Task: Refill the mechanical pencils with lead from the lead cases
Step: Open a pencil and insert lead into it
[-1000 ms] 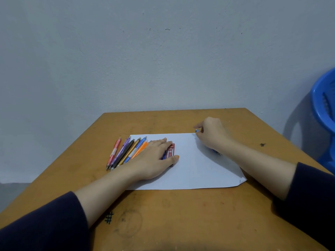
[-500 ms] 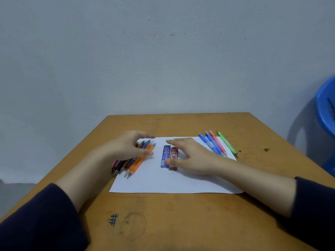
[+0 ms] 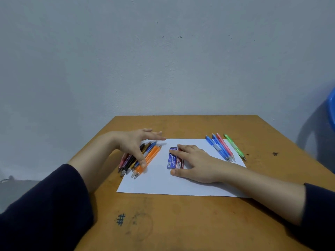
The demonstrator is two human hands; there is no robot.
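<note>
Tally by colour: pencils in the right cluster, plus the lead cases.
Blue pencils: 2
Pink pencil: 1
Green pencil: 1
Blue lead case: 1
Red lead case: 1
Total: 6

Left hand (image 3: 137,144) raised, fingers (image 3: 155,136) spread, right hand (image 3: 196,163) flat, palm down

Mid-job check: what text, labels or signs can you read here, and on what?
"PENCIL LEAD": on the blue lead case.
Brand word beside it: too blurred to read.
Red lead case: print too small to read.
"#": inked on the table.
</note>
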